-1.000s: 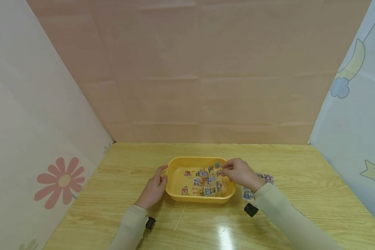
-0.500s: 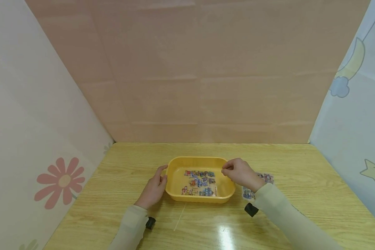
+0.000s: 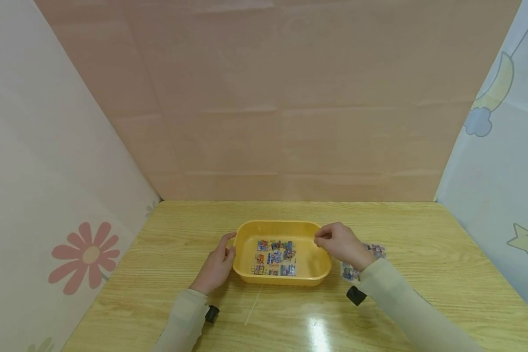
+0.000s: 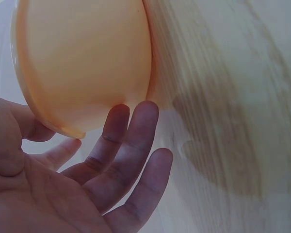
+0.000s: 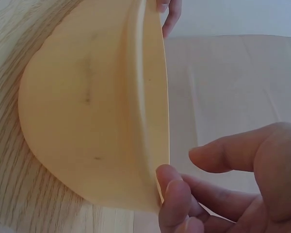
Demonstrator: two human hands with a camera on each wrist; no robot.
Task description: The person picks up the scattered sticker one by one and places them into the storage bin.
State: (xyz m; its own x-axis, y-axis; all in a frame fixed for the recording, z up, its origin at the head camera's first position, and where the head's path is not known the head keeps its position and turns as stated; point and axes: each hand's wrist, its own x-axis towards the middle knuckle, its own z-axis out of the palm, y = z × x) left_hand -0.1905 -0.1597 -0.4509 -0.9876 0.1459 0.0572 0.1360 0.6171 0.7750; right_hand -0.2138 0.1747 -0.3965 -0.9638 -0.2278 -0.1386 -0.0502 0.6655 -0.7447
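A shallow yellow plastic tray (image 3: 281,281) sits on the table. Several small flat pieces with colourful cartoon prints (image 3: 275,257) lie on its floor, left of the middle. My left hand (image 3: 217,264) holds the tray's left end; in the left wrist view its thumb and forefinger are at the rim, the other fingers spread below it. At the right end is my right hand (image 3: 340,243), curled fingers against the rim. In the right wrist view its thumb stands a little off the rim, and that camera shows only the tray's outer wall (image 5: 87,107), not the pieces.
More printed flat pieces (image 3: 349,272) lie on the wood-grain table (image 3: 136,303) right of the tray, partly hidden by the right forearm. Black wrist bands (image 3: 356,295) stick out below the sleeves. A pinkish-brown panel (image 3: 290,146) stands behind, with patterned white panels at both sides.
The printed pieces have slid left across the tray floor and bunched closer together. Tray and left hand look unmoved; my right hand has shifted very slightly to the right.
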